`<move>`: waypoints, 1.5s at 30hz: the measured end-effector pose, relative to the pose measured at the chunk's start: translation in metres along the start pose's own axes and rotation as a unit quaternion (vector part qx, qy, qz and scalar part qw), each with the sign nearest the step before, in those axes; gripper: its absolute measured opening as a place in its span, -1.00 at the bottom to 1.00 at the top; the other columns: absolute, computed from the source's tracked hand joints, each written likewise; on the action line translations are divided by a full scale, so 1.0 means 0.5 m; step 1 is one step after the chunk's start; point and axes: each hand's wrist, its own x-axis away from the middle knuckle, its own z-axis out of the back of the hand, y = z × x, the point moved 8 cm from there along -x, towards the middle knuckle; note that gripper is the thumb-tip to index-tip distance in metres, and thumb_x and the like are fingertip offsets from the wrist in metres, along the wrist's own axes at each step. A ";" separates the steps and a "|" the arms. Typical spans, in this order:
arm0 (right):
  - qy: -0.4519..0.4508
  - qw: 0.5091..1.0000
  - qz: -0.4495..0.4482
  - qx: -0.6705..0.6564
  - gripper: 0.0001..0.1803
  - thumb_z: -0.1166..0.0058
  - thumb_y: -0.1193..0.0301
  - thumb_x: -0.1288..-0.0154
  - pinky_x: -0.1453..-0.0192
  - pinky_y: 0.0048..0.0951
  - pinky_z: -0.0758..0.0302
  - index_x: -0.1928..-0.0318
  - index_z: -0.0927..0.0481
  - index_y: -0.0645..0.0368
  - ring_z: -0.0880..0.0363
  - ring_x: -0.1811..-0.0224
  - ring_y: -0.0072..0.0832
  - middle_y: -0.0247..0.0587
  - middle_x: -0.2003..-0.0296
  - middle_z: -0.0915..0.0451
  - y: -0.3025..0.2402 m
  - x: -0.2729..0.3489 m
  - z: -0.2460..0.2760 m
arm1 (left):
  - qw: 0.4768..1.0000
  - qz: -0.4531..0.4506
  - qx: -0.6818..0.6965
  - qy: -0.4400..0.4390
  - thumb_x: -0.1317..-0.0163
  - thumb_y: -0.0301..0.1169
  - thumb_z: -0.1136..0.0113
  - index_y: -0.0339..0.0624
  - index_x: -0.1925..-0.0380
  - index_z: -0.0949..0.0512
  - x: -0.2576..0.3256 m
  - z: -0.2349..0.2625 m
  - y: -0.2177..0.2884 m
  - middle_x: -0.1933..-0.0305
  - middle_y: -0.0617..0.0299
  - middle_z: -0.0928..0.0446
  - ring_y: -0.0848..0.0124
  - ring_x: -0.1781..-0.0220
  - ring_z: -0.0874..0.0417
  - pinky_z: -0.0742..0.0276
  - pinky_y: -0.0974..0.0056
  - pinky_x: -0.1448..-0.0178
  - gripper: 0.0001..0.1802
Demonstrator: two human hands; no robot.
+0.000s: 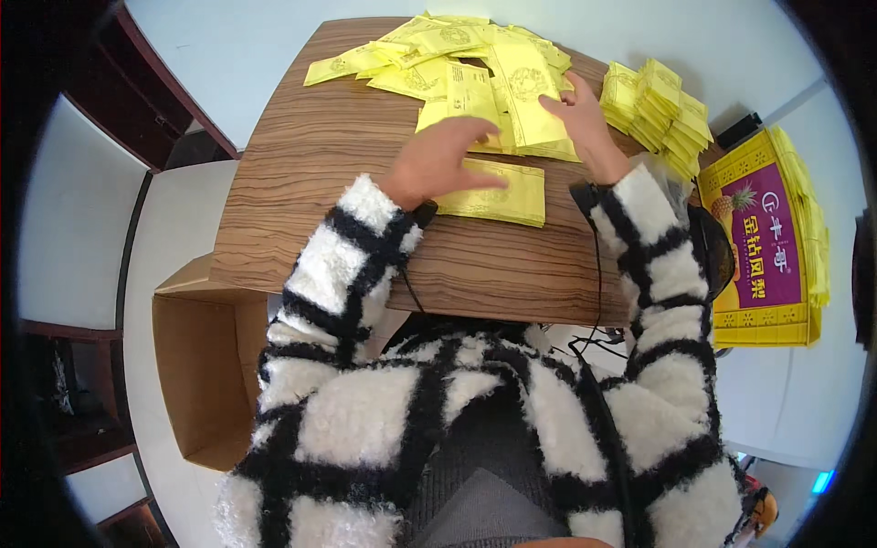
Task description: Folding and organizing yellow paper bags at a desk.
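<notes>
At upper centre of the table (pixel 301 183), our left hand (pixel 437 163) rests spread on a small packet stack (pixel 501 194); our right hand (pixel 577 111) presses flat yellow packets (pixel 523 87), probably light, slippery; pinch edges.

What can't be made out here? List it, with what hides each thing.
Head view only:
- Left hand: its palm and fingertips face down onto the yellow packets, so any grip is hidden.
- Cardboard box: its inside is partly hidden by the table edge and the left sleeve.
- Packet count in the stacked bundle: too small and bent by the fisheye.
- Purple and yellow carton: its contents are hidden by its lid.
</notes>
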 end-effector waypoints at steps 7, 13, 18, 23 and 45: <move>-0.018 0.994 0.051 -0.097 -0.18 -0.24 0.52 -0.21 0.00 -0.52 -0.51 -0.41 -0.09 0.29 -0.57 0.08 -0.45 -0.08 0.03 -0.57 -0.095 0.146 -0.063 | 0.957 0.136 0.252 0.045 -0.11 -0.18 -0.40 -0.28 0.12 -0.54 0.008 -0.013 -0.082 0.30 0.18 -0.63 0.44 0.28 -0.66 -0.56 0.38 0.21 -0.53; -0.083 0.985 0.064 -0.136 -0.42 -0.20 0.44 -0.28 0.05 -0.52 -0.50 -0.27 -0.33 0.27 -0.55 0.17 -0.55 -0.24 0.14 -0.59 -0.083 0.190 -0.097 | 0.881 0.085 0.459 0.079 -0.21 -0.49 -0.30 -0.26 0.18 -0.58 0.012 -0.035 -0.110 0.36 0.38 -0.60 0.65 0.32 -0.59 -0.48 0.55 0.28 -0.81; -0.008 0.996 0.036 -0.082 -0.66 -0.17 0.31 -0.34 0.13 -0.60 -0.46 -0.03 -0.54 0.23 -0.51 0.26 -0.63 -0.36 0.23 -0.58 -0.078 0.194 -0.042 | 0.894 0.049 0.435 0.097 -0.24 -0.50 -0.27 -0.24 0.17 -0.60 0.022 -0.002 -0.108 0.36 0.40 -0.59 0.69 0.36 -0.55 -0.44 0.57 0.31 -0.83; -0.008 0.989 0.014 -0.146 -0.69 -0.18 0.25 -0.33 0.22 -0.65 -0.42 0.05 -0.57 0.19 -0.48 0.33 -0.68 -0.43 0.32 -0.55 -0.059 0.192 -0.016 | 0.904 0.050 0.403 0.130 -0.24 -0.51 -0.26 -0.23 0.16 -0.60 0.028 0.015 -0.128 0.38 0.42 -0.56 0.71 0.40 -0.50 -0.42 0.58 0.33 -0.83; -0.324 0.928 -0.128 0.131 -0.67 -0.14 0.18 -0.33 0.57 -0.65 -0.28 0.47 -0.54 0.16 -0.35 0.66 -0.73 -0.47 0.62 -0.47 0.131 0.205 0.011 | 0.989 0.122 0.076 -0.023 -0.18 -0.36 -0.34 -0.23 0.12 -0.58 -0.025 -0.092 -0.143 0.32 0.34 -0.58 0.59 0.31 -0.50 -0.46 0.48 0.23 -0.70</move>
